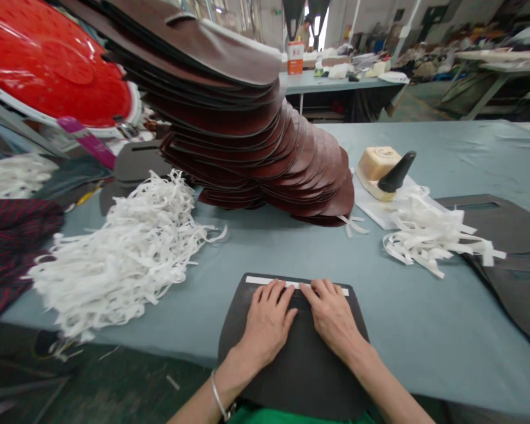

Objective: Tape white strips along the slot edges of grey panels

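Note:
A dark grey panel (307, 368) with a rounded outline lies at the table's front edge, close to my body. Along its far edge runs a white strip (258, 280), partly covered by my fingers. My left hand (269, 321) rests flat on the panel, fingers stretched out and their tips at the strip. From the other side, my right hand (333, 315) presses its fingertips onto the strip, fingers slightly bent and nothing gripped. The two index fingers nearly meet at the strip's middle.
A tall leaning stack of brown leather-like pieces (256, 129) stands ahead. White strips lie in a big heap (128, 253) at left and a smaller pile (433, 229) at right, near a black-handled block (380, 168). More dark panels (503, 224) sit far right.

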`<action>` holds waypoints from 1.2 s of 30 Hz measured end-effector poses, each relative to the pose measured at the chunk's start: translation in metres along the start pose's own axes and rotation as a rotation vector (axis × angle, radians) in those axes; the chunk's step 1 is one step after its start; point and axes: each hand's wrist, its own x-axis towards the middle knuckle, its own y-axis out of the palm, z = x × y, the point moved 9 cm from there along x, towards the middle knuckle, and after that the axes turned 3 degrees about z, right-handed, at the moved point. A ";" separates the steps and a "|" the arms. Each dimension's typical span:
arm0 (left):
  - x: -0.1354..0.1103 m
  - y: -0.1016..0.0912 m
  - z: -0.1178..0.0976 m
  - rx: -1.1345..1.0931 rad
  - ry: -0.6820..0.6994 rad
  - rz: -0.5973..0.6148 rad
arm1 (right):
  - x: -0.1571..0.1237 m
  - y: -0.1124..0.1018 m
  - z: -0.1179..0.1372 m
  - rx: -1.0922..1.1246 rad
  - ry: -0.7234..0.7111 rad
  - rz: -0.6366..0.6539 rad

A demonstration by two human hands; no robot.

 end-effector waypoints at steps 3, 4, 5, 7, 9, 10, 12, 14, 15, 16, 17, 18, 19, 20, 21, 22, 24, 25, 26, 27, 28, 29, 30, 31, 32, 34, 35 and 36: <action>-0.010 0.005 0.011 0.022 0.004 0.035 | 0.001 0.008 0.014 -0.054 -0.058 0.022; -0.013 0.005 0.020 0.025 -0.010 0.028 | 0.000 0.009 0.012 -0.061 -0.048 0.023; -0.016 0.003 0.030 0.021 -0.030 0.010 | 0.000 0.009 0.009 -0.065 -0.040 0.020; -0.021 -0.002 0.048 -0.002 -0.092 -0.054 | 0.000 0.007 0.003 -0.071 -0.020 0.003; -0.025 -0.007 0.060 -0.031 -0.163 -0.121 | 0.005 0.003 -0.002 -0.075 0.003 -0.018; -0.025 -0.008 0.063 -0.045 -0.188 -0.143 | 0.009 0.002 -0.003 -0.079 0.013 -0.023; -0.025 -0.009 0.063 -0.070 -0.203 -0.157 | 0.019 0.002 -0.003 -0.100 0.041 -0.011; -0.024 -0.009 0.062 -0.089 -0.206 -0.161 | 0.031 0.005 0.000 -0.125 0.075 0.020; -0.024 -0.010 0.061 -0.097 -0.210 -0.164 | 0.038 0.007 0.003 -0.131 0.086 0.032; -0.024 -0.010 0.062 -0.105 -0.213 -0.167 | 0.045 0.010 0.008 -0.125 0.085 0.039; -0.025 -0.010 0.062 -0.111 -0.216 -0.171 | 0.052 0.013 0.015 -0.104 0.067 0.043; -0.025 -0.010 0.062 -0.115 -0.218 -0.174 | 0.059 0.016 0.024 -0.065 0.033 0.045; -0.025 -0.010 0.063 -0.117 -0.221 -0.174 | 0.066 0.020 0.035 -0.009 -0.014 0.045; -0.026 -0.009 0.064 -0.117 -0.224 -0.170 | 0.072 0.024 0.046 0.052 -0.066 0.042; -0.026 -0.009 0.064 -0.112 -0.229 -0.166 | 0.078 0.028 0.058 0.108 -0.114 0.040; -0.027 -0.009 0.065 -0.103 -0.239 -0.163 | 0.083 0.031 0.068 0.150 -0.156 0.033; -0.026 -0.010 0.066 -0.071 -0.259 -0.159 | 0.089 0.037 0.084 0.175 -0.212 0.012; -0.025 -0.011 0.066 -0.049 -0.266 -0.156 | 0.091 0.039 0.089 0.165 -0.227 0.004; -0.024 -0.012 0.066 -0.026 -0.266 -0.147 | 0.091 0.041 0.094 0.152 -0.240 -0.002; -0.022 -0.012 0.064 -0.004 -0.258 -0.132 | 0.091 0.041 0.097 0.140 -0.253 -0.007; -0.019 -0.011 0.063 0.012 -0.248 -0.114 | 0.089 0.041 0.100 0.128 -0.265 -0.010; -0.017 -0.011 0.062 0.025 -0.239 -0.096 | 0.087 0.041 0.102 0.117 -0.277 -0.010; -0.016 -0.011 0.062 0.033 -0.234 -0.087 | 0.085 0.040 0.104 0.103 -0.289 -0.010; -0.015 -0.011 0.061 0.038 -0.231 -0.083 | 0.082 0.039 0.105 0.088 -0.299 -0.009; -0.014 -0.011 0.061 0.041 -0.227 -0.083 | 0.080 0.038 0.105 0.074 -0.306 -0.006; -0.014 -0.011 0.060 0.049 -0.218 -0.091 | 0.074 0.034 0.102 0.048 -0.316 0.000; -0.014 -0.012 0.059 0.054 -0.214 -0.094 | 0.070 0.033 0.098 0.029 -0.319 0.003; -0.014 -0.012 0.058 0.060 -0.211 -0.094 | 0.066 0.031 0.093 0.007 -0.322 0.008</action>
